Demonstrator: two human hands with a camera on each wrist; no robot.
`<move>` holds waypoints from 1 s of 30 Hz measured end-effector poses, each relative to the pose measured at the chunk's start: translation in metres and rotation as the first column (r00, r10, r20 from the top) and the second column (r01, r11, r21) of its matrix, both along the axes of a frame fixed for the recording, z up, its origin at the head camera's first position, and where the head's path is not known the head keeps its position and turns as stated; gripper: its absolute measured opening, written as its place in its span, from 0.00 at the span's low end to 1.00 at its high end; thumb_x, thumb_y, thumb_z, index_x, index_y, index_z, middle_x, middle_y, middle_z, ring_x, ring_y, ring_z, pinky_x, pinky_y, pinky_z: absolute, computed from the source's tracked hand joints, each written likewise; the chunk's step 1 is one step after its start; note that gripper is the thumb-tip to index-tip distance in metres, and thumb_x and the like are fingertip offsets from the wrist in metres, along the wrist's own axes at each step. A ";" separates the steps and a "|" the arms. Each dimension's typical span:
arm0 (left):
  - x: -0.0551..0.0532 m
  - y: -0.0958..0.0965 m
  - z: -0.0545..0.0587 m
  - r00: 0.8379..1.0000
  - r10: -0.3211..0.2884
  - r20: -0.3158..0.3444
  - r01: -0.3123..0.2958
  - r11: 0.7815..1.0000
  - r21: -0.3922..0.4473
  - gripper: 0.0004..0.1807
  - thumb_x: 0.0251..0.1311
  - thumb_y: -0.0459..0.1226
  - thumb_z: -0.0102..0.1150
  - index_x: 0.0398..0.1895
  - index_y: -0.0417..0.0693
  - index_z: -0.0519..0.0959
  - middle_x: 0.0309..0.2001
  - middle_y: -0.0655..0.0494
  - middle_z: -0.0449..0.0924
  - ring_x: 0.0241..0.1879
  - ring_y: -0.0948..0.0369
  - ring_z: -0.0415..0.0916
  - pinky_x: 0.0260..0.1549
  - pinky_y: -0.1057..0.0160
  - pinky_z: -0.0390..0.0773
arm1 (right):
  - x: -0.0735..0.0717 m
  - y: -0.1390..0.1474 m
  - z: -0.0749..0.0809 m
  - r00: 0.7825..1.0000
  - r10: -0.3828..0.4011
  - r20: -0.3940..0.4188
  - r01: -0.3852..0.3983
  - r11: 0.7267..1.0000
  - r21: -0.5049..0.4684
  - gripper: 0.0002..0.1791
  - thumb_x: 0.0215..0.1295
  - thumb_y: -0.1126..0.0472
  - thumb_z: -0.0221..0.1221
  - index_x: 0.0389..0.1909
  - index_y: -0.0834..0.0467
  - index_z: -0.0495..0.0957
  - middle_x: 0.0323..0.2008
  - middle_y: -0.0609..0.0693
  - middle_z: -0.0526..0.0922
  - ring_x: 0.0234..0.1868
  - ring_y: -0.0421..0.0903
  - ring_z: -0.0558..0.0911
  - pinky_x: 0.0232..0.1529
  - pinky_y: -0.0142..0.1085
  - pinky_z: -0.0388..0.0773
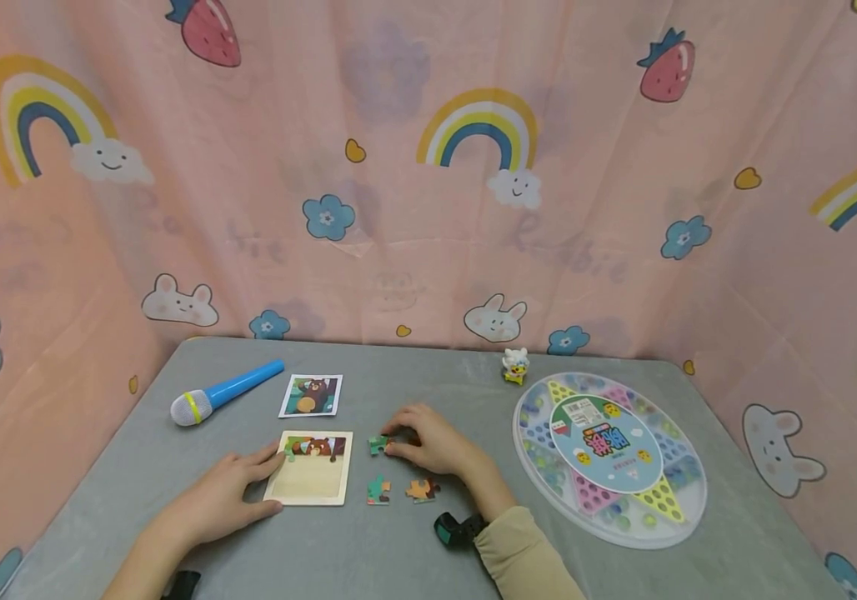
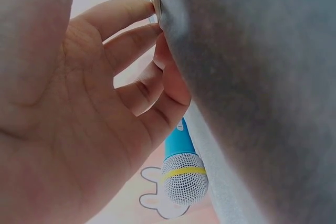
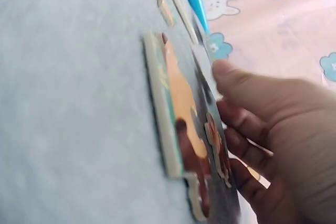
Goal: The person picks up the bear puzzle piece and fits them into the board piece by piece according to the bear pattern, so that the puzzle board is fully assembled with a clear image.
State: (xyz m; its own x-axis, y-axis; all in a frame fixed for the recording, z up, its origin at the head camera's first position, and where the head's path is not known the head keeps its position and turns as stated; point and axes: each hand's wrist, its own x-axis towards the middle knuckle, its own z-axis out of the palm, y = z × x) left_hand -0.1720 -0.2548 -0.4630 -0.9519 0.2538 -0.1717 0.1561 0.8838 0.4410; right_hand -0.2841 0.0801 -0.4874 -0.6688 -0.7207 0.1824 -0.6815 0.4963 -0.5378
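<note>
My left hand [image 1: 222, 493] rests at the left side of the wooden puzzle tray [image 1: 312, 483], with fingers over its edge and the thumb at the lower corner. Bear-picture pieces line the tray's upper part; bare wood shows below. To the right, my right hand [image 1: 428, 442] pinches a green puzzle piece [image 1: 378, 445] at its edge, thumb and forefinger tips close together. Two loose puzzle pieces lie nearer me: a green one [image 1: 378, 491] and an orange-brown one [image 1: 423, 490]. In the right wrist view a brown puzzle piece [image 3: 216, 148] lies beside the curled fingers.
Behind the tray lies a bear picture card [image 1: 312, 396], with a blue toy microphone [image 1: 229, 392] to its left. A round Chinese checkers board [image 1: 608, 458] takes up the right side. A small white-and-yellow figurine [image 1: 515, 367] stands near the back edge of the grey table [image 1: 323, 558].
</note>
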 end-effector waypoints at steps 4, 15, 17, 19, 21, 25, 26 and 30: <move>0.001 0.001 0.000 1.000 0.006 0.000 -0.006 1.000 0.000 0.42 0.60 0.54 0.76 0.73 0.45 0.77 0.77 0.42 0.70 0.59 0.47 0.74 0.58 0.38 0.77 | 0.003 -0.001 0.005 0.999 0.006 0.040 -0.004 0.999 -0.035 0.13 0.75 0.56 0.66 0.54 0.58 0.86 0.47 0.49 0.87 0.47 0.44 0.82 0.52 0.40 0.80; 0.001 0.002 -0.001 1.000 0.009 0.014 -0.009 1.000 -0.003 0.45 0.60 0.55 0.75 0.75 0.41 0.74 0.77 0.43 0.69 0.62 0.45 0.73 0.60 0.35 0.76 | 0.013 -0.007 0.028 0.990 -0.086 0.109 0.101 0.984 -0.144 0.14 0.76 0.59 0.65 0.56 0.60 0.85 0.45 0.48 0.86 0.44 0.42 0.82 0.47 0.36 0.81; 0.001 0.001 -0.001 1.000 0.012 0.018 -0.012 1.000 -0.002 0.44 0.60 0.55 0.75 0.75 0.42 0.74 0.78 0.43 0.69 0.62 0.44 0.73 0.60 0.35 0.76 | 0.014 -0.007 0.034 0.988 -0.118 0.098 0.133 0.977 -0.166 0.14 0.76 0.58 0.65 0.56 0.60 0.85 0.45 0.48 0.87 0.45 0.43 0.82 0.48 0.39 0.81; 0.001 0.001 -0.001 1.000 0.013 0.020 -0.013 1.000 -0.001 0.44 0.60 0.55 0.75 0.75 0.42 0.74 0.78 0.43 0.69 0.63 0.44 0.73 0.60 0.35 0.76 | 0.015 -0.008 0.038 0.985 -0.146 0.093 0.160 0.970 -0.181 0.14 0.77 0.58 0.64 0.57 0.59 0.85 0.46 0.48 0.87 0.45 0.43 0.82 0.49 0.40 0.81; 0.001 0.001 0.000 1.000 0.014 0.023 -0.014 1.000 -0.001 0.44 0.61 0.55 0.75 0.75 0.42 0.74 0.78 0.43 0.69 0.63 0.43 0.73 0.60 0.35 0.76 | 0.016 -0.008 0.041 0.981 -0.168 0.099 0.185 0.963 -0.196 0.14 0.77 0.58 0.65 0.57 0.59 0.85 0.46 0.48 0.87 0.45 0.44 0.82 0.50 0.42 0.81; 0.000 0.001 0.001 0.999 0.020 0.030 -0.020 1.000 -0.007 0.45 0.61 0.56 0.75 0.76 0.42 0.74 0.78 0.43 0.68 0.65 0.41 0.72 0.61 0.33 0.74 | 0.016 -0.010 0.042 0.975 -0.198 0.102 0.215 0.955 -0.203 0.14 0.76 0.58 0.66 0.56 0.60 0.86 0.45 0.49 0.87 0.44 0.44 0.83 0.49 0.44 0.82; 0.000 0.001 0.001 0.999 0.023 0.032 -0.022 1.000 -0.009 0.45 0.61 0.56 0.75 0.76 0.42 0.73 0.78 0.43 0.68 0.65 0.41 0.72 0.61 0.33 0.74 | 0.016 -0.011 0.042 0.973 -0.206 0.099 0.222 0.955 -0.196 0.14 0.75 0.58 0.66 0.56 0.60 0.86 0.45 0.49 0.88 0.44 0.44 0.83 0.48 0.43 0.82; 0.000 0.001 0.002 0.999 0.032 0.041 -0.031 0.999 -0.014 0.45 0.61 0.57 0.74 0.76 0.43 0.73 0.78 0.44 0.68 0.65 0.41 0.72 0.61 0.32 0.74 | 0.017 -0.020 0.038 0.973 -0.219 0.071 0.228 0.958 -0.173 0.14 0.75 0.57 0.67 0.55 0.59 0.87 0.47 0.50 0.88 0.44 0.45 0.84 0.44 0.37 0.80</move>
